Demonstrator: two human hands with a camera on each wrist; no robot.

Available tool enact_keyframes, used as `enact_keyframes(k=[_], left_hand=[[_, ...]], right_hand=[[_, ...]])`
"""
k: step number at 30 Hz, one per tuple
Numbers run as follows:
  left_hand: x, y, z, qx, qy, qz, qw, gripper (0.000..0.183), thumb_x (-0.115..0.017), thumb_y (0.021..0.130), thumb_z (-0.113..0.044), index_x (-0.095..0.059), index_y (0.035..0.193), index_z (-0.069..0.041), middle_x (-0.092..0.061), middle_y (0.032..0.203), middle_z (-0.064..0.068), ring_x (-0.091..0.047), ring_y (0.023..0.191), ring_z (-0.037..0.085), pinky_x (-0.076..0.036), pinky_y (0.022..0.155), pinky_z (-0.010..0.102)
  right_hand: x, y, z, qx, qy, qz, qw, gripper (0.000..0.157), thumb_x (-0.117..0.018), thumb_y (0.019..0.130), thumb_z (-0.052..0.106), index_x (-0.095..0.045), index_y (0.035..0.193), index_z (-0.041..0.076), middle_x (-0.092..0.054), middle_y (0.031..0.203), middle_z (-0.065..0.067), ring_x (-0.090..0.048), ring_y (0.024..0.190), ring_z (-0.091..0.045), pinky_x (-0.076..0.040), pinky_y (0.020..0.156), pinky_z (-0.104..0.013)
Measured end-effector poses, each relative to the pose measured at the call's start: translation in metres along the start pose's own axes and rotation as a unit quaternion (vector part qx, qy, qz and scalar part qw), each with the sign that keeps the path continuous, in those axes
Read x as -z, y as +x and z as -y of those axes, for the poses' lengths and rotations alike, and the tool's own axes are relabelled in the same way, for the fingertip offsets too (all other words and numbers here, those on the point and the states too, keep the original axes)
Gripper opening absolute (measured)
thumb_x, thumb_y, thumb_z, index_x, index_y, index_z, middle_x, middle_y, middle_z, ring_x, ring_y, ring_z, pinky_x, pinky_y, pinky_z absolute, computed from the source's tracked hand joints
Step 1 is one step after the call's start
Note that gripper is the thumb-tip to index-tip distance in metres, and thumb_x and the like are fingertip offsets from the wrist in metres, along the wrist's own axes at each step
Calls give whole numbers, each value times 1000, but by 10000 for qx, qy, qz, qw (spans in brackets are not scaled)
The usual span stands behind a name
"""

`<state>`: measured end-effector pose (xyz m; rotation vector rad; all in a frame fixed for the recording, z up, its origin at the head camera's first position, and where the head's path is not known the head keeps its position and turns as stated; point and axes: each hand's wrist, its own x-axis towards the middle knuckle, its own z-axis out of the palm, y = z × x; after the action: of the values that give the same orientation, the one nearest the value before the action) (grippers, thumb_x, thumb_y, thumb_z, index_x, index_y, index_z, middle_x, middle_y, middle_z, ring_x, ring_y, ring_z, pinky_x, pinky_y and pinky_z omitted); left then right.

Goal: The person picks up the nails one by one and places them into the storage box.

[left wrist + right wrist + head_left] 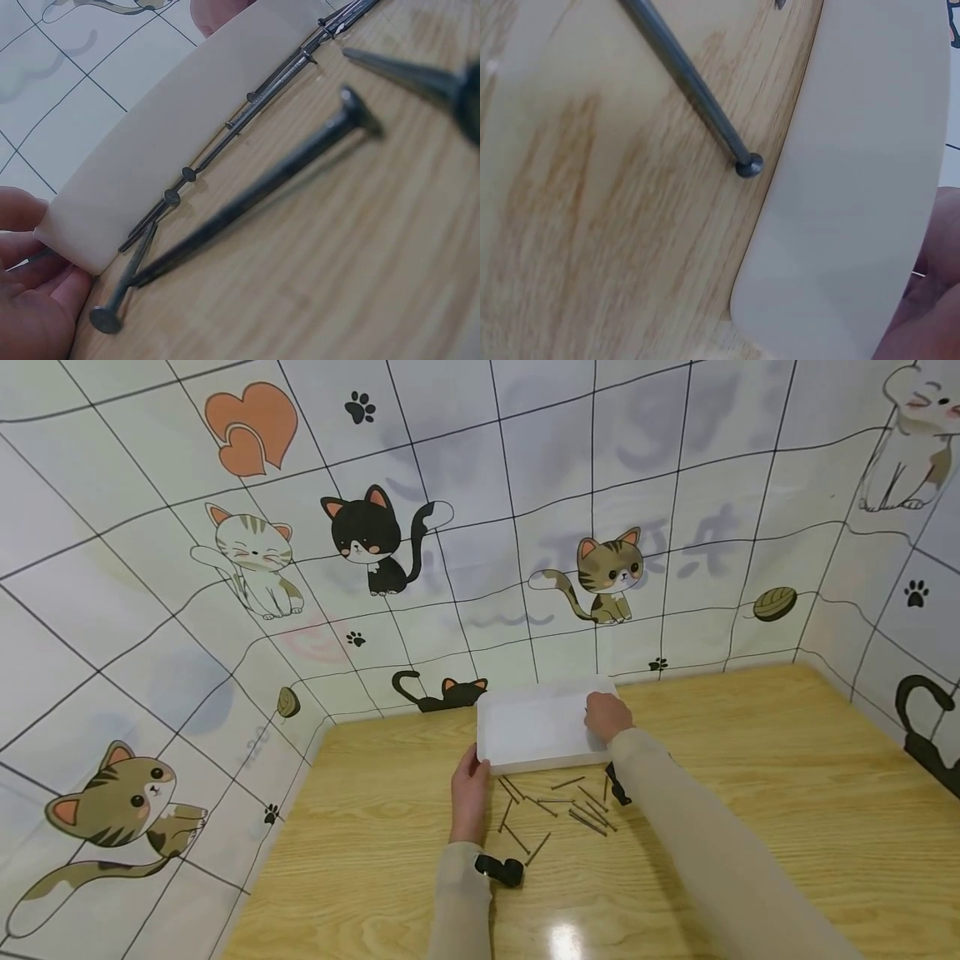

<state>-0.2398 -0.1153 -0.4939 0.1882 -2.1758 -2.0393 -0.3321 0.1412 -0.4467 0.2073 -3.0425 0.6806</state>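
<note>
A shallow white rectangular box [536, 727] lies on the table against the wall. My left hand [469, 793] grips its near left corner; the left wrist view shows the fingers [60, 289] wrapped about the end of the box wall. Over the right part of the box is my right hand [609, 717], its fingers curled and partly hidden. I cannot tell whether they hold something. In the right wrist view that hand [930, 300] shows just beyond the box wall [840, 187]. Several loose metal nails [540, 800] lie in front of the box.
The wood-grain table [360, 860] reaches to a cat-patterned covering [510, 568] on the wall behind and at both sides. One nail [705, 97] lies with its head close by the box wall. A black strap with a camera [501, 870] sits on the left wrist.
</note>
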Motion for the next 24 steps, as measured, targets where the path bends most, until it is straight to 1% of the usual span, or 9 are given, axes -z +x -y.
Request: enact_keyframes(k=[8, 14, 17, 22, 23, 24], left_hand=[[-2, -2, -1, -9, -8, -10, 10000, 45, -48, 92, -20, -38, 136, -10, -40, 136, 5, -34, 124, 17, -30, 100, 35], [-2, -2, 0, -67, -46, 19, 10000, 45, -48, 92, -19, -38, 136, -11, -39, 136, 5, -34, 125, 18, -29, 100, 36], [-2, -2, 0, -90, 12, -1, 10000, 45, -48, 92, -20, -39, 135, -11, -40, 136, 5, -34, 125, 18, -30, 100, 37], [-1, -1, -2, -37, 45, -21, 10000, 45, -48, 92, -20, -39, 135, -11, -40, 136, 5, -34, 125, 18, -29, 100, 36], [-1, -1, -3, -20, 52, -26, 10000, 45, -48, 92, -20, -38, 136, -10, -39, 136, 5, -34, 125, 17, -29, 100, 36], [-1, -3, -7, -4, 39, -6, 10000, 46, -48, 92, -19, -37, 136, -9, -39, 137, 7, -33, 125, 19, -29, 101, 36]], right_hand=[[-2, 1, -2, -158, -113, 34, 9998, 16, -46, 87, 1, -60, 84, -5, -60, 73, -15, -55, 60, -24, -47, 52, -39], [-5, 0, -2, -146, -254, 40, 9996, 16, -46, 87, 1, -60, 85, -5, -60, 73, -16, -55, 60, -24, -47, 52, -40], [-5, 0, -1, -155, -285, 30, 9995, 16, -45, 88, 1, -59, 86, -5, -60, 74, -16, -55, 60, -25, -47, 53, -40], [-3, 1, -1, 17, -321, -99, 9994, 15, -47, 87, 2, -60, 86, -5, -60, 76, -15, -57, 63, -25, -48, 54, -40], [-1, 1, 0, 85, -323, -149, 9993, 15, -48, 87, 2, -61, 86, -5, -61, 76, -15, -57, 64, -25, -48, 55, -40], [1, 2, 0, 153, -284, -179, 9993, 15, -48, 86, 1, -61, 86, -5, -61, 77, -15, -58, 65, -26, -48, 54, -40]])
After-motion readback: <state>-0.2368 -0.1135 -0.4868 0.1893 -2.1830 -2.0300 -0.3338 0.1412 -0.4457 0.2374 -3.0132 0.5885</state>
